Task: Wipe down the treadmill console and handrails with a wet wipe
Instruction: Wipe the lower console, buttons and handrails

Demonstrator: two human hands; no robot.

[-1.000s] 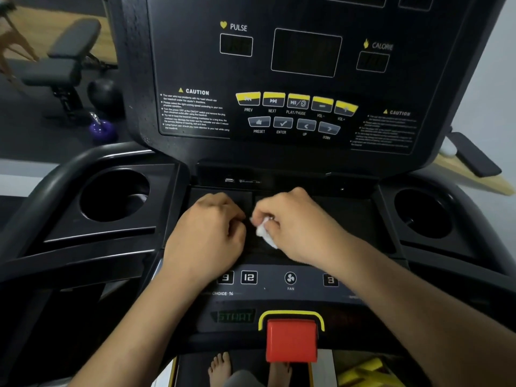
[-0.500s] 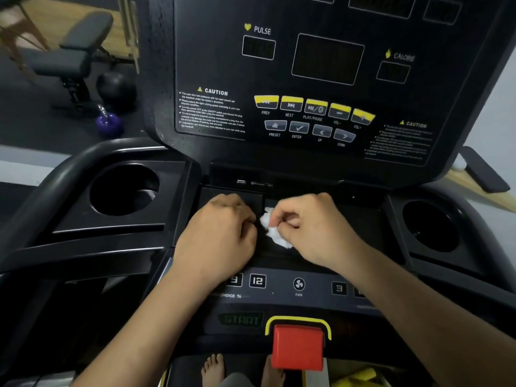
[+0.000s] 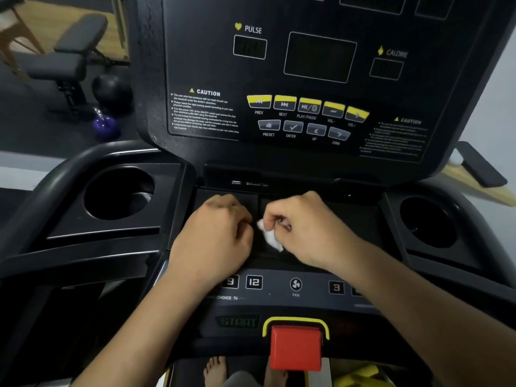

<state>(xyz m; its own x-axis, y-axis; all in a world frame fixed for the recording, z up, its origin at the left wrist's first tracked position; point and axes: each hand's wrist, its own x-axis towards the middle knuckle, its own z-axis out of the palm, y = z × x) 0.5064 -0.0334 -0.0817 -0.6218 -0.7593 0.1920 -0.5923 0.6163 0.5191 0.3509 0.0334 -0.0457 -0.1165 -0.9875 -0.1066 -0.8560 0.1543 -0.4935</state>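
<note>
A black padded weight bench (image 3: 67, 51) stands on the dark floor (image 3: 28, 113) at upper left. Just beside its base sits a black ball (image 3: 111, 89). Nearer is a glossy purple weight (image 3: 106, 127), perhaps a kettlebell. A pale wooden board (image 3: 463, 180) lies far right.

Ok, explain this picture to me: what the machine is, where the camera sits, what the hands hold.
The camera is worn on the person's head and looks down, so both forearms reach in from the bottom. The black machine is a treadmill console, with dark displays, rows of buttons and a red button near the bottom. It has a left cup holder and a right cup holder. The right hand pinches a crumpled white wet wipe over the flat middle tray. The left hand rests beside it with curled fingers; whether it also grips the wipe is hidden. Bare feet show below.
</note>
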